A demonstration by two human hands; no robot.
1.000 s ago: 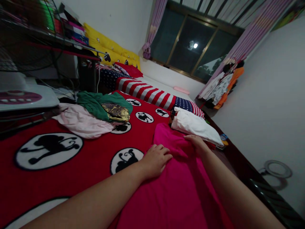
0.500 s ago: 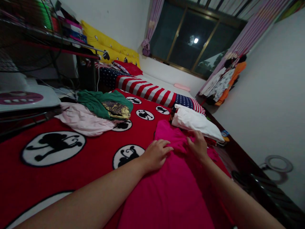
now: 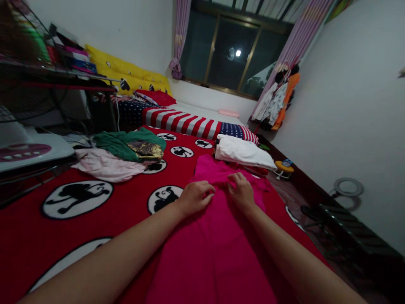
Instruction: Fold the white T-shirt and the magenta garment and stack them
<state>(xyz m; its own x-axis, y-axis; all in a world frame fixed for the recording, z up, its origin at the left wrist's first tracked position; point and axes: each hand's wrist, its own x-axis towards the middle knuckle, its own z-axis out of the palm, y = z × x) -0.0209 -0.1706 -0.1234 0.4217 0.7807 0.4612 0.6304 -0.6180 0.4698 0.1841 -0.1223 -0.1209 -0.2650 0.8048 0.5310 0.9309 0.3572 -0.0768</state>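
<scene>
While both my hands sit close together near the far end of the pink garment, I judge that evenness matters most. The garment lies spread lengthwise on the red blanket, running from under my forearms toward the white folded cloth just beyond it.

My left hand and right hand are knuckles-up with the fingers curled down into the fabric. Whether either one pinches a fold underneath I cannot tell, since the hands themselves hide it.

To work this stretch well, I think both hands should bear on the top layer alone, with equal pressure, so the blanket's pile is not dragged along. They should also stay level with each other, or the cloth will skew. The wrinkles between my thumbs look like the spot to flatten.

The green top and the pale pink one lie well off to my left, out of the way.
</scene>
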